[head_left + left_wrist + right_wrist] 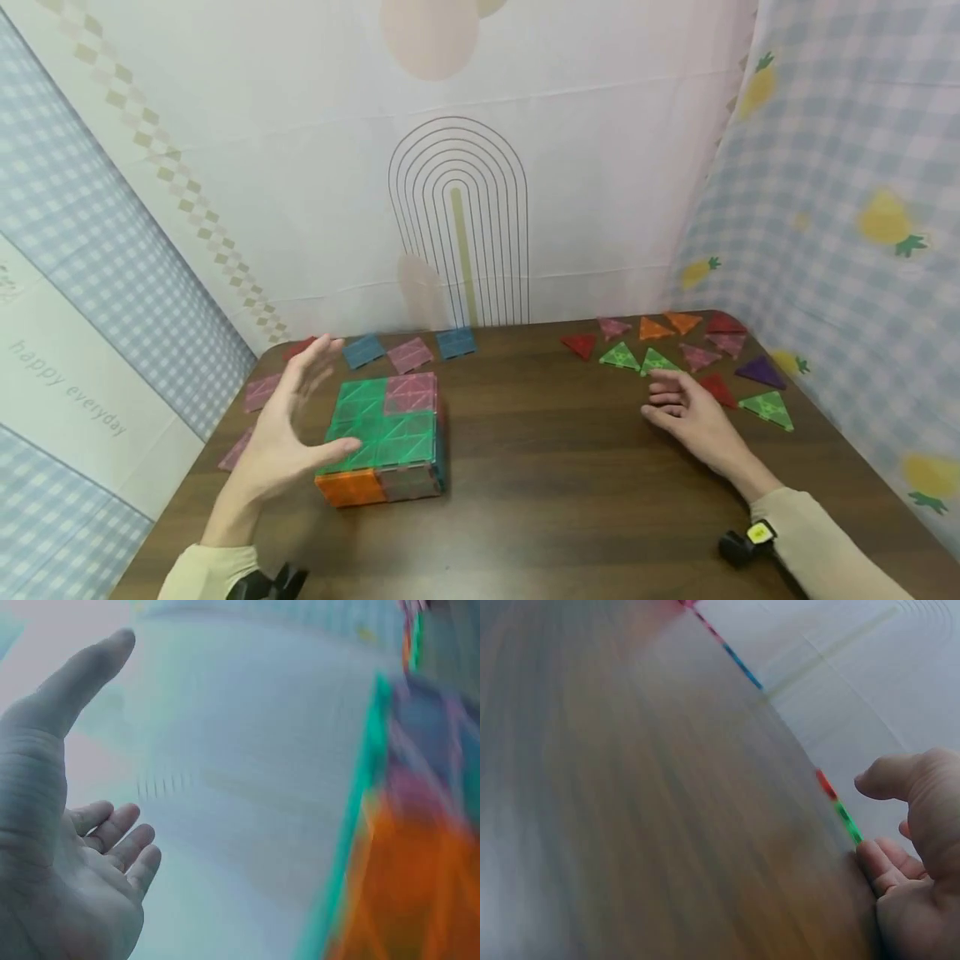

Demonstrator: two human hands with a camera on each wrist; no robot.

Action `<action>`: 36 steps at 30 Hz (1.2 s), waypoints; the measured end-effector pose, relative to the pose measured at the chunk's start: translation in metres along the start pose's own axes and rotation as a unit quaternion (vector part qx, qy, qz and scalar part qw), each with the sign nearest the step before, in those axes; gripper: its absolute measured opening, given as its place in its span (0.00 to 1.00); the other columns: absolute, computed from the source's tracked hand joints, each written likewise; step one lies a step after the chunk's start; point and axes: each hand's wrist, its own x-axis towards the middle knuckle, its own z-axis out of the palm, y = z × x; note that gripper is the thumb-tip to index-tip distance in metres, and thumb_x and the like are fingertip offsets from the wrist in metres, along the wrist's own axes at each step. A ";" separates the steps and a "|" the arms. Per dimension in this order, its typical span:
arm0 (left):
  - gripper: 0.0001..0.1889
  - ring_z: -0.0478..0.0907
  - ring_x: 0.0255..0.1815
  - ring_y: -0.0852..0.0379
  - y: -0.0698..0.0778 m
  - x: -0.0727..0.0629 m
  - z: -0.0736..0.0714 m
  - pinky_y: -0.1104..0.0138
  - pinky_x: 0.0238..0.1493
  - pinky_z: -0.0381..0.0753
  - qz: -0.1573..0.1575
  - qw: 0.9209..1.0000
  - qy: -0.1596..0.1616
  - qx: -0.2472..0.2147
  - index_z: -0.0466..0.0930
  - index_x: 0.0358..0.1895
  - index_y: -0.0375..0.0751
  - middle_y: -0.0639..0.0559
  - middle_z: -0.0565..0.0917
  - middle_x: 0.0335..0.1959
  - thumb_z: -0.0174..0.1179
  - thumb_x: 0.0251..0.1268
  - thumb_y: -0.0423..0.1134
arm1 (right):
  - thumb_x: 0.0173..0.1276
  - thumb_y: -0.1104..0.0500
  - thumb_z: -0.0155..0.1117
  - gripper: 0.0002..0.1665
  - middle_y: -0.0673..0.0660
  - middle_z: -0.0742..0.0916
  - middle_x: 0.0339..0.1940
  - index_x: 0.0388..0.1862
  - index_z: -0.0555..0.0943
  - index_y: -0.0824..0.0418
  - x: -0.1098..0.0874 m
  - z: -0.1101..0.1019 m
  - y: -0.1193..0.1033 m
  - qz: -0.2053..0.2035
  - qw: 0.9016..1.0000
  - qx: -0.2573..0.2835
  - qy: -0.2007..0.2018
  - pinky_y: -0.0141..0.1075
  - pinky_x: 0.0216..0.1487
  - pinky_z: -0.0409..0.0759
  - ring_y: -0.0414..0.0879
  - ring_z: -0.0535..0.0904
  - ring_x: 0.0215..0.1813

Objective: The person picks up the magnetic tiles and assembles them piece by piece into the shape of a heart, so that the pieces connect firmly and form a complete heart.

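Note:
A low box of translucent magnetic tiles (381, 429) stands on the left half of the table, its top green with one pink square, its front side partly orange. My left hand (281, 442) is raised beside and over its left edge, thumb and fingers spread wide with nothing between them. In the left wrist view the hand (67, 847) is apart from the blurred orange side (412, 877) of the box. On the right, my right hand (693, 421) is low over the table, fingers loosely bent. Its fingertips are at a green triangle tile (657, 361); whether they touch cannot be told.
Loose triangle tiles lie around the right hand, among them a red one (580, 345), an orange one (654, 328) and a purple one (761, 372). Square tiles, such as a blue one (364, 351) and a pink one (410, 355), lie behind the box. Patterned cloth (600, 167) hangs behind the table.

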 end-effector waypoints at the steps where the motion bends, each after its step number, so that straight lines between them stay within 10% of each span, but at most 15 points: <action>1: 0.67 0.59 0.89 0.50 0.009 0.010 0.008 0.67 0.87 0.59 0.010 1.000 -0.004 0.006 0.51 0.91 0.36 0.36 0.61 0.89 0.82 0.45 0.16 | 0.82 0.57 0.73 0.40 0.70 0.82 0.67 0.84 0.67 0.68 -0.002 -0.005 0.002 -0.001 1.000 -0.007 0.007 0.23 0.54 0.83 0.34 0.83 0.56; 7: 0.64 0.66 0.85 0.43 0.042 0.059 0.076 0.58 0.85 0.67 0.067 0.996 -0.057 0.016 0.58 0.89 0.42 0.48 0.69 0.86 0.88 0.48 0.32 | 0.83 0.56 0.71 0.37 0.70 0.82 0.67 0.83 0.69 0.67 -0.006 -0.017 0.012 -0.013 0.999 -0.026 0.039 0.21 0.53 0.81 0.27 0.80 0.55; 13: 0.58 0.69 0.85 0.44 0.041 0.086 0.148 0.51 0.84 0.70 0.076 0.992 -0.093 -0.033 0.60 0.88 0.47 0.54 0.71 0.84 0.87 0.55 0.37 | 0.84 0.57 0.71 0.36 0.69 0.83 0.68 0.82 0.70 0.67 -0.006 -0.014 0.013 -0.012 0.999 -0.028 0.043 0.21 0.52 0.81 0.28 0.80 0.56; 19: 0.54 0.72 0.82 0.48 0.019 0.107 0.203 0.54 0.83 0.71 0.053 0.994 -0.089 -0.046 0.63 0.87 0.50 0.56 0.74 0.82 0.86 0.59 0.42 | 0.85 0.56 0.70 0.34 0.69 0.83 0.67 0.81 0.71 0.68 -0.006 -0.014 0.013 -0.013 0.998 -0.037 0.044 0.21 0.53 0.81 0.28 0.80 0.56; 24: 0.51 0.73 0.82 0.49 -0.018 0.123 0.241 0.52 0.83 0.72 -0.025 0.994 -0.095 -0.040 0.65 0.87 0.54 0.58 0.75 0.81 0.84 0.63 0.49 | 0.85 0.57 0.69 0.34 0.69 0.84 0.66 0.81 0.71 0.68 -0.005 -0.017 0.012 -0.014 0.998 -0.044 0.046 0.20 0.52 0.82 0.27 0.80 0.55; 36: 0.48 0.73 0.82 0.48 -0.079 0.147 0.304 0.53 0.81 0.74 -0.115 0.983 -0.145 0.016 0.67 0.87 0.52 0.56 0.75 0.82 0.80 0.68 0.57 | 0.85 0.58 0.68 0.33 0.69 0.83 0.68 0.82 0.70 0.68 -0.004 -0.015 0.010 0.013 0.998 -0.049 0.046 0.24 0.51 0.84 0.32 0.81 0.55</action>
